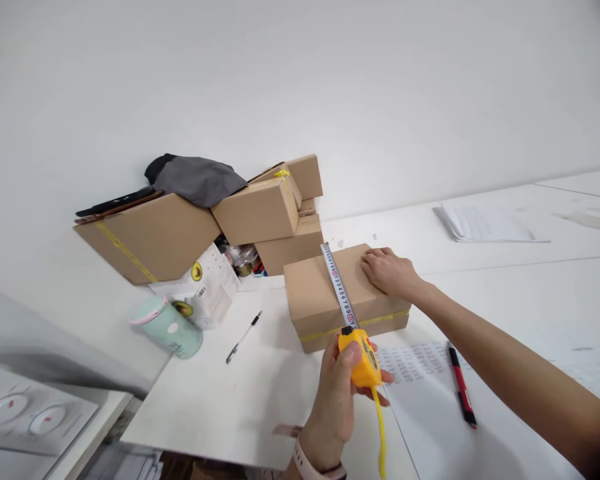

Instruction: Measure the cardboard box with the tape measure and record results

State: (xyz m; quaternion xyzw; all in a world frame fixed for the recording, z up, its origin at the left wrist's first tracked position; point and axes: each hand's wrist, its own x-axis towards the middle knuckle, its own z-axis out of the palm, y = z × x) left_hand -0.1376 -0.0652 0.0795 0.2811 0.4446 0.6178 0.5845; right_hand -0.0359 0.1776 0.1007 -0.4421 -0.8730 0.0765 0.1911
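Observation:
A closed cardboard box (314,300) with a yellow tape band lies on the white table (220,393). My left hand (337,393) grips a yellow tape measure (361,357) at the box's near edge. Its blade (339,285) runs across the box top to the far edge. My right hand (391,272) rests on the box's far right top with its fingers bent down onto it. A printed sheet (413,363) lies just in front of the box.
A red and black pen (462,385) lies on the sheet, a black pen (243,337) left of the box. Stacked cardboard boxes (260,210) with a grey cloth (200,179) stand behind, beside a mint cup (169,327) on its side. Papers (480,223) lie far right.

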